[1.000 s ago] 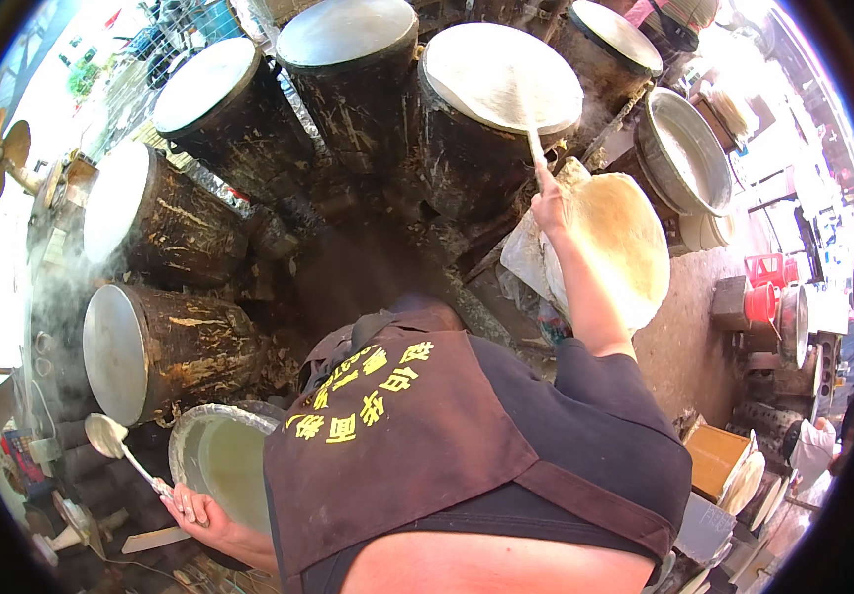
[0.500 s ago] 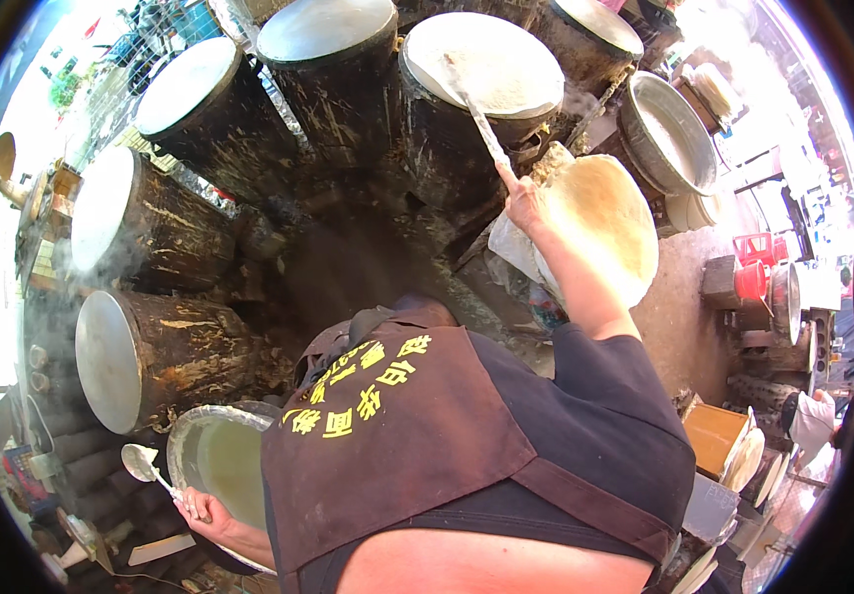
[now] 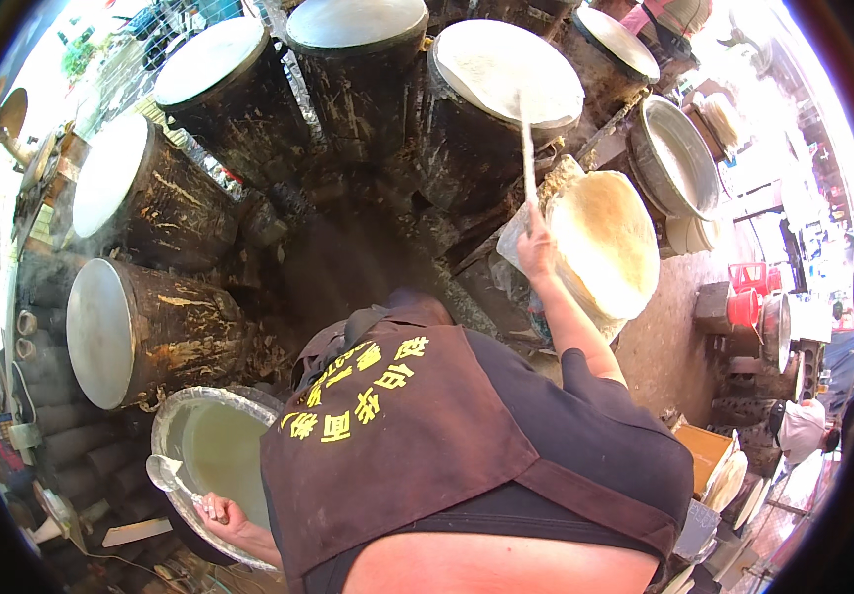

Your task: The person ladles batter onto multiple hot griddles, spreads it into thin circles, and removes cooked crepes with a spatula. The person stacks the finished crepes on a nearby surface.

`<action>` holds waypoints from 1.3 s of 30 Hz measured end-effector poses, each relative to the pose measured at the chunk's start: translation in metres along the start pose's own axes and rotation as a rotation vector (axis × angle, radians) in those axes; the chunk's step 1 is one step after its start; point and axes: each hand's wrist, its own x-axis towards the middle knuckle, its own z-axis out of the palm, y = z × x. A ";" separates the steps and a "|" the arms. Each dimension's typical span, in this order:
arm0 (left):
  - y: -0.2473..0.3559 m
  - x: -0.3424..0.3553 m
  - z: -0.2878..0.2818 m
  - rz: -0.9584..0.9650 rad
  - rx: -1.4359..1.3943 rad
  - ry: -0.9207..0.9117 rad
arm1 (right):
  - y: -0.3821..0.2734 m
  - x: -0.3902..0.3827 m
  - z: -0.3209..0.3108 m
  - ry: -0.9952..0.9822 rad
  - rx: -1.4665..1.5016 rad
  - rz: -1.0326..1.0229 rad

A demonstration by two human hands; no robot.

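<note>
My right hand [image 3: 537, 252] is closed round the end of a long pale spatula [image 3: 529, 158]. The spatula's far end rests at the near right edge of a white sheet of batter [image 3: 506, 74] on a round griddle atop a dark drum. Just right of that hand lies a stack of round, pale yellow flatbreads [image 3: 605, 247]. At lower left my left hand [image 3: 222, 517] grips the handle of a metal ladle [image 3: 164, 472]. The ladle's bowl hangs at the left rim of a bucket [image 3: 162, 416] of pale greenish liquid, with a whitish smear in it.
Several more drums with round griddle tops curve round the left and far side, one griddle [image 3: 100, 332] close to the bucket. A wide metal basin [image 3: 679, 148] stands at right. Beyond it are red plastic baskets [image 3: 744, 305], and a cardboard box [image 3: 706, 457] is lower right.
My right hand has drawn back, swinging the spatula more upright, toward the near right edge of the batter. The ladle has moved right, to the bucket's rim. The whole view has shifted slightly.
</note>
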 end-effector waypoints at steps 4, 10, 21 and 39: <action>0.000 0.007 -0.044 -0.238 -0.113 -0.093 | -0.048 -0.038 0.018 -0.211 0.021 -0.162; -0.061 0.009 -0.093 -0.142 0.594 -0.066 | -0.113 -0.046 0.057 -0.600 0.585 -0.137; -0.155 -0.017 -0.235 0.274 1.766 -0.190 | -0.211 -0.085 0.083 -1.394 0.593 -0.178; -0.126 0.060 -0.226 0.070 1.616 -0.249 | -0.303 -0.109 0.110 -1.629 0.153 -0.523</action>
